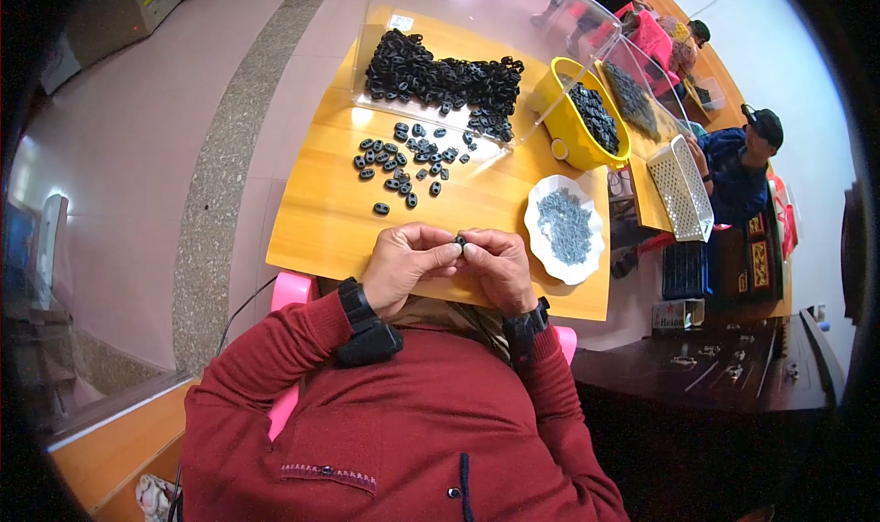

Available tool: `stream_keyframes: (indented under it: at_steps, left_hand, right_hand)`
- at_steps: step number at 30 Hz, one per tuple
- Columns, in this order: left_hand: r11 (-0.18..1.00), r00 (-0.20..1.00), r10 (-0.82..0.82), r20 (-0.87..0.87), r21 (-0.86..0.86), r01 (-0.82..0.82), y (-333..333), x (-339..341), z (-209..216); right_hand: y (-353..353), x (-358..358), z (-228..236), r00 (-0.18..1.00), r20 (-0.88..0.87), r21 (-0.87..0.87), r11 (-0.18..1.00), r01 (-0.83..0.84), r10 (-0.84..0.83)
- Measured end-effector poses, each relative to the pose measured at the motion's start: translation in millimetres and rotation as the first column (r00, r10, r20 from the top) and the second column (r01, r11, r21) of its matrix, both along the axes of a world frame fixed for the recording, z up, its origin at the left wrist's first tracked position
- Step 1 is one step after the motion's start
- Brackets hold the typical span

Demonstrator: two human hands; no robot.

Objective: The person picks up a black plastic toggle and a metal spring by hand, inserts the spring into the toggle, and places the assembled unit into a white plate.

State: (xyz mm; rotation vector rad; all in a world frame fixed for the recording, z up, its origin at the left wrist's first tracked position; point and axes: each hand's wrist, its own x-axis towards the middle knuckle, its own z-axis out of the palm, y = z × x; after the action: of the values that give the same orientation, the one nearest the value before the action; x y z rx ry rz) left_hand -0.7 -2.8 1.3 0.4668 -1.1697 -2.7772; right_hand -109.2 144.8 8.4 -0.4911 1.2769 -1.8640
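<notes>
A small black plastic piece (pixel 460 241) is pinched between both hands, above the near edge of the wooden table. My left hand (pixel 408 263) grips it from the left between thumb and forefinger, and my right hand (pixel 500 267) does the same from the right. Fingers hide most of it. Just beyond lie several loose black oval pieces (pixel 380 208) with two holes each. To the right of my right hand is a white scalloped dish (pixel 535 247) with many tiny grey parts, too small to make out.
A clear plastic bin (pixel 367 109) at the back holds a heap of black pieces (pixel 412 68). Right of it stands a yellow tub (pixel 568 146) of black parts. Farther right, a person in a dark cap sits near a white perforated basket (pixel 680 187). Pink chair parts (pixel 293 289) flank me.
</notes>
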Motion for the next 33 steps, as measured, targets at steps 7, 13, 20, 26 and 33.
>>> stream_keyframes:
  at_steps: [7,13,20,26,33]
  left_hand:
    - [0.997,1.000,0.010,-0.015,-0.078,-0.011,3,-5,1]
    - [0.993,1.000,-0.016,-0.013,-0.117,0.015,1,-6,7]
    - [0.999,1.000,0.006,0.021,-0.049,-0.005,0,-4,8]
    - [0.999,1.000,0.019,0.025,-0.048,-0.017,-1,0,1]
    - [1.000,0.999,0.018,0.037,-0.016,-0.017,-2,0,2]
  right_hand:
    - [-2,2,1,0.998,0.046,-0.085,0.996,-0.026,0.030]
    - [0,2,5,1.000,-0.005,0.037,0.999,0.024,-0.023]
    - [31,-51,52,0.872,-0.403,0.192,0.906,0.377,-0.277]
    - [32,-167,113,0.529,-0.729,0.084,0.711,0.699,-0.434]
    - [20,-230,106,0.635,-0.666,0.190,0.734,0.652,-0.392]
